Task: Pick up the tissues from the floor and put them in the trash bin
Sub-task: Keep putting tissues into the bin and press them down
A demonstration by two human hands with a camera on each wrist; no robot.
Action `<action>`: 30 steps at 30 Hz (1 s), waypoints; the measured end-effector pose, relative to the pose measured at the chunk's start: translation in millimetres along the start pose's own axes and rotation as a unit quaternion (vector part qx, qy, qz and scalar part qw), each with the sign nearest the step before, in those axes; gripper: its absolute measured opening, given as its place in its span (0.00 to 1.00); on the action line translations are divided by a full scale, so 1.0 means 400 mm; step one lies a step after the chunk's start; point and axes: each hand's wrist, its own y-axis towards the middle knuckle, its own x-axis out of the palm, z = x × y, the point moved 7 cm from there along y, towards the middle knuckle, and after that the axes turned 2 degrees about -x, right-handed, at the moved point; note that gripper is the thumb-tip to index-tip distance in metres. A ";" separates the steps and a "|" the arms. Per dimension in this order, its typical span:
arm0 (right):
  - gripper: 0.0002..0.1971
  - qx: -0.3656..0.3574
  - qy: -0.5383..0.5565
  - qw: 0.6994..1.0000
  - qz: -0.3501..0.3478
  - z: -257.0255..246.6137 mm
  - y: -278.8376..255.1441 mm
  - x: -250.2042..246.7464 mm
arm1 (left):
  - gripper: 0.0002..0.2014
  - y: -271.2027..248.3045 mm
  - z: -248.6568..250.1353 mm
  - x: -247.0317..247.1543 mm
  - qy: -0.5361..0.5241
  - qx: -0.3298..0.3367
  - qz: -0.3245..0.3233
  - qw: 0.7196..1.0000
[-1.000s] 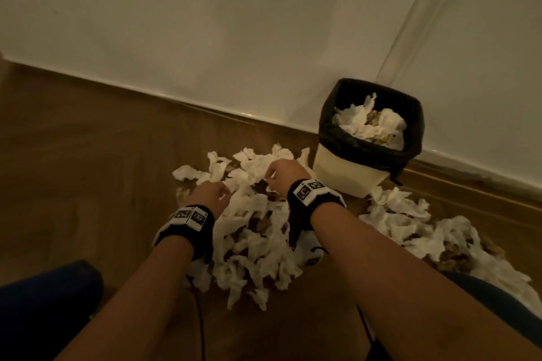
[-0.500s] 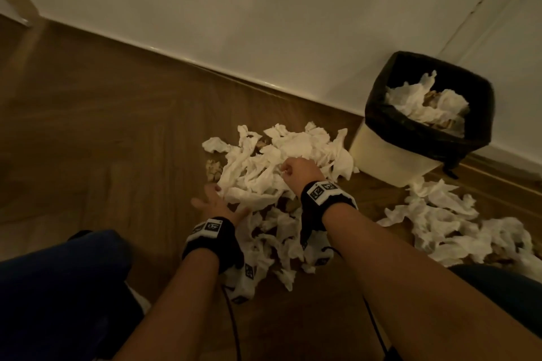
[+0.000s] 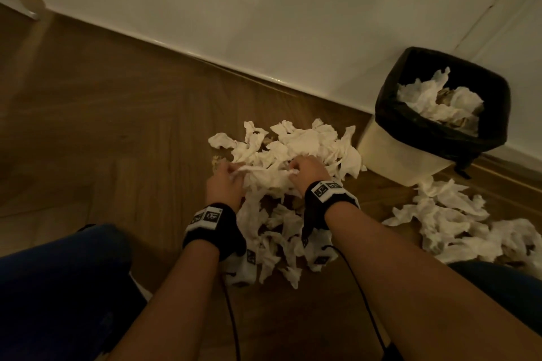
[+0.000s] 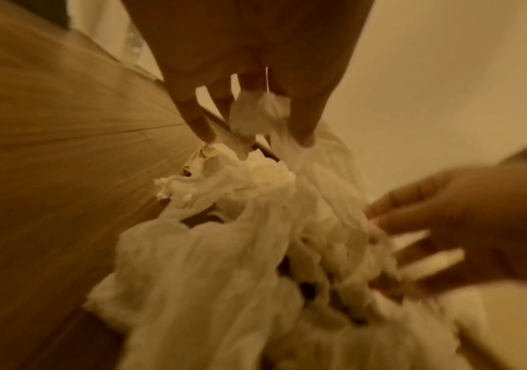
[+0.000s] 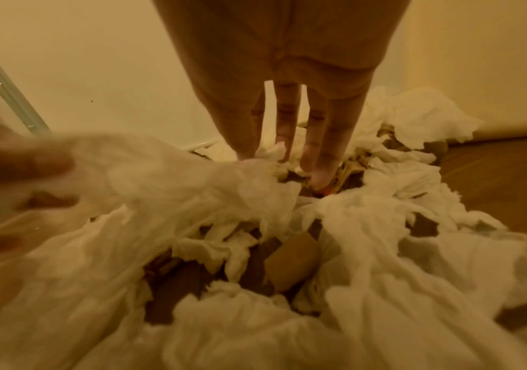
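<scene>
— Why do we have both hands down in the middle of the tissues like that?

— We judge it a gathering grip. Our left hand and right hand sit at opposite ends of one stretched wad, each with its fingers curled into the paper, so we can scoop a bundle instead of lifting single sheets. In the left wrist view a scrap of tissue is pinched between the left fingers; in the right wrist view the right fingers point down into the heap and their tips press the paper.

— And the trash bin, why there?

— It stands against the wall, just to the right of the heap and within our reach, so a handful would need only a short swing across. Its black liner is folded over the rim, and some tissues already lie inside.

— How many of each, then?

— Two hands, both gripping tissue. One bin, one liner. Two heaps on the floor: the one we are working, in front of the bin, and a second heap to the right, below the bin. The sheets themselves are crumpled and tangled, so we cannot count them. Some brownish scraps show under the paper in the right wrist view; what they are we cannot tell.

— So where does the job stand?

— By our judgement, well short of done: most of the tissues are on the floor.
</scene>
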 end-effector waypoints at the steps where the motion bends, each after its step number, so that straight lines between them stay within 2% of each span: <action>1: 0.18 -0.005 0.005 1.000 -0.017 -0.001 -0.004 0.012 | 0.06 0.001 0.001 -0.005 -0.073 -0.017 0.004 0.997; 3: 0.22 -0.019 0.001 0.999 -0.044 -0.007 -0.012 0.037 | 0.17 0.003 0.013 -0.012 -0.155 -0.024 0.006 0.988; 5: 0.20 -0.025 -0.009 0.998 -0.057 -0.013 -0.014 0.054 | 0.24 0.006 0.028 -0.022 -0.152 -0.016 0.017 0.988; 7: 0.16 -0.006 -0.014 0.997 -0.078 -0.010 -0.009 0.058 | 0.23 0.015 0.030 -0.027 -0.172 -0.028 0.025 0.984; 10: 0.13 0.032 0.000 0.996 -0.086 0.009 -0.003 0.036 | 0.17 0.034 0.019 -0.016 -0.222 -0.089 0.009 0.971; 13: 0.09 0.036 0.066 0.997 -0.023 0.024 -0.008 -0.019 | 0.12 0.040 0.016 -0.009 -0.127 -0.101 -0.010 0.987; 15: 0.08 0.039 0.113 0.993 0.019 0.031 -0.017 -0.072 | 0.13 0.040 0.016 -0.001 -0.058 -0.098 -0.029 0.993; 18: 0.09 0.029 0.182 0.980 0.078 0.033 -0.036 -0.175 | 0.16 0.036 0.048 0.021 0.067 -0.052 -0.066 0.994; 21: 0.12 0.014 0.237 0.963 0.127 0.031 -0.071 -0.289 | 0.16 0.019 0.120 0.023 0.043 -0.020 -0.079 0.996; 23: 0.10 -0.002 0.267 0.949 0.165 0.032 -0.104 -0.373 | 0.16 0.007 0.183 0.027 0.027 0.021 -0.087 0.996; 27: 0.03 -0.016 0.271 0.924 0.271 0.065 -0.183 -0.554 | 0.16 -0.025 0.352 0.008 0.082 0.119 -0.004 0.990; 30: 0.06 0.020 0.319 0.883 0.345 0.140 -0.237 -0.673 | 0.17 -0.053 0.497 0.028 0.047 0.204 -0.047 0.977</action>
